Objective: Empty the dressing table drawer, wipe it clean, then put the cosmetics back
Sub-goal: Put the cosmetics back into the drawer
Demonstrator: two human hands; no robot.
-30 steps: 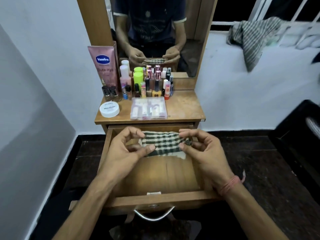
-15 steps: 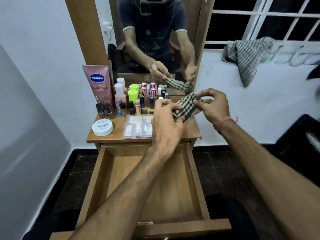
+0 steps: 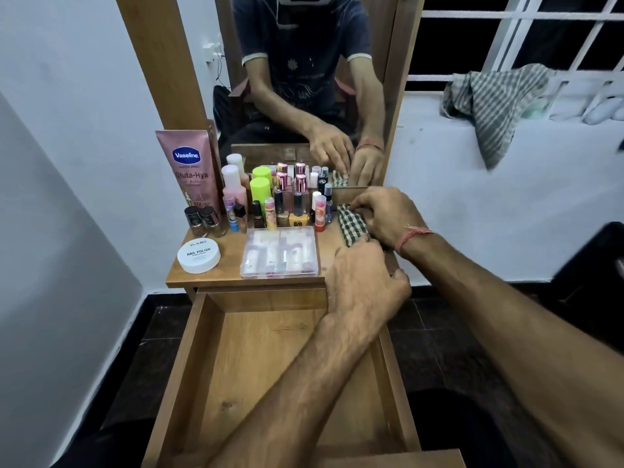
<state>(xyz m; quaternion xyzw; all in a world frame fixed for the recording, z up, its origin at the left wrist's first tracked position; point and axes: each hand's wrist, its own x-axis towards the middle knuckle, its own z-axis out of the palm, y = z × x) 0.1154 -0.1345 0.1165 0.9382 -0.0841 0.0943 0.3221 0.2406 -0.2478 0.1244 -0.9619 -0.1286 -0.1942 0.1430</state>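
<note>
The folded green-and-white checked cloth [image 3: 352, 224] lies on the right side of the dressing table top [image 3: 233, 261]. My right hand [image 3: 385, 216] curls over its far end, fingertips gripping the edge. At the cloth's near end my left hand [image 3: 366, 275] rests its fingers on the fabric, thumb out to the side. The open wooden drawer [image 3: 270, 366] below holds nothing. Cosmetics stand on the top: a pink Vaseline tube [image 3: 189, 170], several small bottles and nail polishes [image 3: 280, 201], a clear plastic box [image 3: 280, 251] and a white nail polish remover jar [image 3: 198, 255].
A mirror [image 3: 304, 79] behind the table reflects a person's torso and both hands. White walls close in on the left and right. A striped towel [image 3: 496, 103] hangs over the window ledge at the right. The floor around is dark tile.
Both hands lifted the cloth out of the drawer and carried it up and right. It now lies on the table top, where earlier it was held in the air.
</note>
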